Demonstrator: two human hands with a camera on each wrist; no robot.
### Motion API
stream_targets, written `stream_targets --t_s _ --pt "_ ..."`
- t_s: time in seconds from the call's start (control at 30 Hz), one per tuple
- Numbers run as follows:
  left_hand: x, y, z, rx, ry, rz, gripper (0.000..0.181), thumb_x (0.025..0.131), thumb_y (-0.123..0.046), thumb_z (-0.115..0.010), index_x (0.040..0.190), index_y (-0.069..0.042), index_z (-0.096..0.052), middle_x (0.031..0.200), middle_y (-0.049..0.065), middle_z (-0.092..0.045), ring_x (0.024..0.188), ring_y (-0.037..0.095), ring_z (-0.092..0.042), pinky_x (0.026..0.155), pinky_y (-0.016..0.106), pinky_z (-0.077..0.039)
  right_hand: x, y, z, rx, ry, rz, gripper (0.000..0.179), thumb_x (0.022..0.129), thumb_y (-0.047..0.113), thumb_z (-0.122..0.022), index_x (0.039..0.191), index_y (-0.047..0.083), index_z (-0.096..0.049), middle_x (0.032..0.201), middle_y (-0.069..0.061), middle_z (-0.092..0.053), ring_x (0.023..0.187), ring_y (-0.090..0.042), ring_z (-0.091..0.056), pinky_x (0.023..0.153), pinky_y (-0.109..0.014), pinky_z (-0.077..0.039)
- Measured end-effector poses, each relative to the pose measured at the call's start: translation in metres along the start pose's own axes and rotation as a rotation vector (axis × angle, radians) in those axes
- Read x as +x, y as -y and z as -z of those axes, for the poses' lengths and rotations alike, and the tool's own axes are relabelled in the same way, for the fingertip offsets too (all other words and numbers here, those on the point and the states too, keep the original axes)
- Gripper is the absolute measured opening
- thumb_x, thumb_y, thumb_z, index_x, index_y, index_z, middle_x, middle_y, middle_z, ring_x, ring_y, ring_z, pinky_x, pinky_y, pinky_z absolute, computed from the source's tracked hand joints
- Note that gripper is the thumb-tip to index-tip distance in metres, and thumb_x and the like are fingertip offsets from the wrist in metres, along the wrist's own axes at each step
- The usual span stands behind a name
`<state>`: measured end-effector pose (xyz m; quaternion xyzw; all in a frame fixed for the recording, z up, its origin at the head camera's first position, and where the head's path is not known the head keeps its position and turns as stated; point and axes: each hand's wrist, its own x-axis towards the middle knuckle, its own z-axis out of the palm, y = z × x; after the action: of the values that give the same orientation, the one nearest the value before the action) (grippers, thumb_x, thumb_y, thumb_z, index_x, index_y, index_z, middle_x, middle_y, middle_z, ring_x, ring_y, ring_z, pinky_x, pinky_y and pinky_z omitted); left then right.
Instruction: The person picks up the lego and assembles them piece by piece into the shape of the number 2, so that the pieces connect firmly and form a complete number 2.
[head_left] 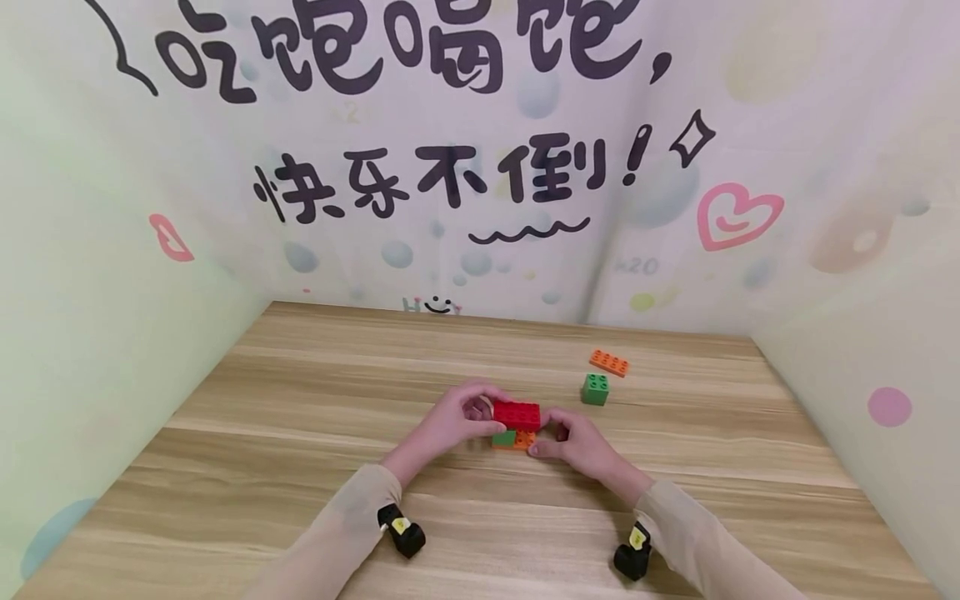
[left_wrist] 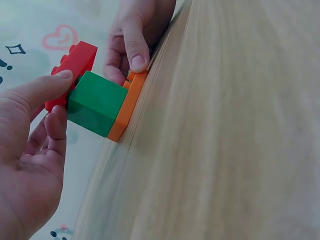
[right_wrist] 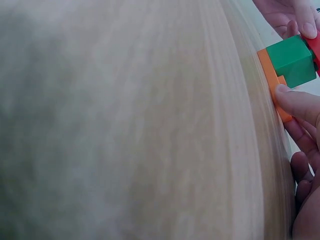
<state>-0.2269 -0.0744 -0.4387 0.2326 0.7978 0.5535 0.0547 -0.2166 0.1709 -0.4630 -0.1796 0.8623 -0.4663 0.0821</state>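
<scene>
My left hand [head_left: 456, 415] pinches a red toy building brick [head_left: 517, 415] between thumb and fingers. In the left wrist view the red brick lies slightly tilted across the top of a green block [left_wrist: 96, 103]; whether it is pressed fully down, I cannot tell. That green block sits at one end of an orange studded plate [left_wrist: 123, 111], which lies on the table. The fingers and thumb of my right hand [head_left: 583, 448] grip the plate's other end, where a few studs show. In the right wrist view the red brick is mostly cut off.
Behind the hands, to the right, a second green block [head_left: 596, 390] stands on the wooden table [head_left: 360, 358]. Farther back lies another orange plate [head_left: 609, 362]. A printed cloth wall [head_left: 465, 275] rises along the table's back edge.
</scene>
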Motion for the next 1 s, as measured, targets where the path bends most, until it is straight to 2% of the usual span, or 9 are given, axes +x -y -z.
stream_targets --t_s 0.3,0.53,0.77,1.0 --pt "-0.003 0.005 0.000 -0.073 0.005 -0.027 0.035 0.083 -0.008 -0.078 0.117 -0.006 -0.068 0.116 0.016 -0.063 0.084 0.010 -0.060 0.074 0.018 -0.052 0.001 -0.003 -0.001 -0.015 0.008 -0.001 0.024 0.082 0.024 -0.081 0.102 0.017 -0.068 0.084 0.000 -0.055 0.077 -0.015 -0.043 0.065 -0.024 -0.032" --pt "-0.002 0.004 0.000 -0.058 -0.010 -0.021 0.027 0.089 -0.013 -0.073 0.116 -0.009 -0.070 0.118 0.013 -0.064 0.090 0.011 -0.060 0.077 0.019 -0.052 -0.012 0.033 0.002 -0.007 -0.012 0.001 0.021 0.083 0.009 -0.077 0.102 0.007 -0.068 0.084 -0.008 -0.055 0.075 -0.017 -0.042 0.065 -0.023 -0.029" --pt "-0.002 0.001 0.000 -0.072 -0.022 0.011 0.026 0.089 -0.012 -0.073 0.115 -0.010 -0.070 0.117 0.011 -0.065 0.090 0.011 -0.059 0.076 0.018 -0.051 -0.001 0.005 -0.002 -0.022 -0.016 -0.019 0.024 0.082 0.016 -0.079 0.104 0.014 -0.069 0.083 -0.004 -0.053 0.076 -0.016 -0.041 0.065 -0.024 -0.029" --pt "-0.003 -0.002 0.000 -0.099 -0.017 0.002 0.029 0.088 -0.011 -0.073 0.116 -0.004 -0.069 0.115 0.018 -0.063 0.088 0.012 -0.057 0.075 0.017 -0.050 0.001 0.001 0.000 -0.002 0.001 -0.011 0.025 0.081 0.023 -0.081 0.101 0.017 -0.069 0.084 -0.002 -0.055 0.076 -0.015 -0.043 0.065 -0.024 -0.031"
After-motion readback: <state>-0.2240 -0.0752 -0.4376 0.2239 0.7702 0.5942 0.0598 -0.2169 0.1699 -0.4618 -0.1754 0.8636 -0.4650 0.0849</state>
